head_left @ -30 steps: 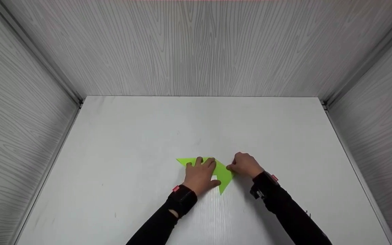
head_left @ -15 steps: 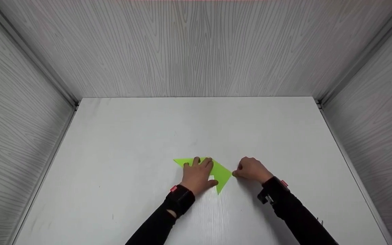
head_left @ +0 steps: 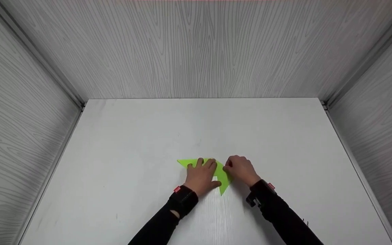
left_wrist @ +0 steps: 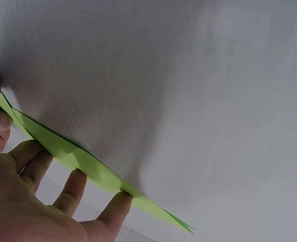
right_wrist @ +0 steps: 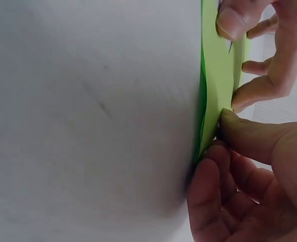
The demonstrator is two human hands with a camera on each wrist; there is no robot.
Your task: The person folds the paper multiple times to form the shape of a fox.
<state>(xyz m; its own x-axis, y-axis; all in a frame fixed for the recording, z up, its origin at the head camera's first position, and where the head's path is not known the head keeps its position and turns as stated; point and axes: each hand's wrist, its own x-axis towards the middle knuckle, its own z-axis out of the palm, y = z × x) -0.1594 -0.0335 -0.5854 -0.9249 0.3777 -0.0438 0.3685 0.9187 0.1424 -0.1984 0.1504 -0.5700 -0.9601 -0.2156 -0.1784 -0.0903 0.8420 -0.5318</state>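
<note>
A bright green sheet of folded paper (head_left: 222, 177) lies on the white table, with pointed corners to the left and toward the front. My left hand (head_left: 200, 178) rests on it with fingers spread, fingertips pressing along its far part and the thumb near the front point. At the paper's right side, my right hand (head_left: 243, 169) pinches the edge. In the right wrist view, its thumb (right_wrist: 244, 133) lies on top of the paper (right_wrist: 218, 75) while the curled fingers sit at the rim. Layers stand slightly apart along the edge there. The right corner is partly hidden by the hand.
The white tabletop (head_left: 141, 136) spreads around the paper. A grey wood-grain panel (head_left: 199, 51) stands at the back, with similar side panels (head_left: 15, 112) at left and right. Black bands (head_left: 182, 200) wrap both wrists.
My right hand went out to the paper's right tip, then came back left onto its edge, which now looks curved. My left hand stays on the paper.
</note>
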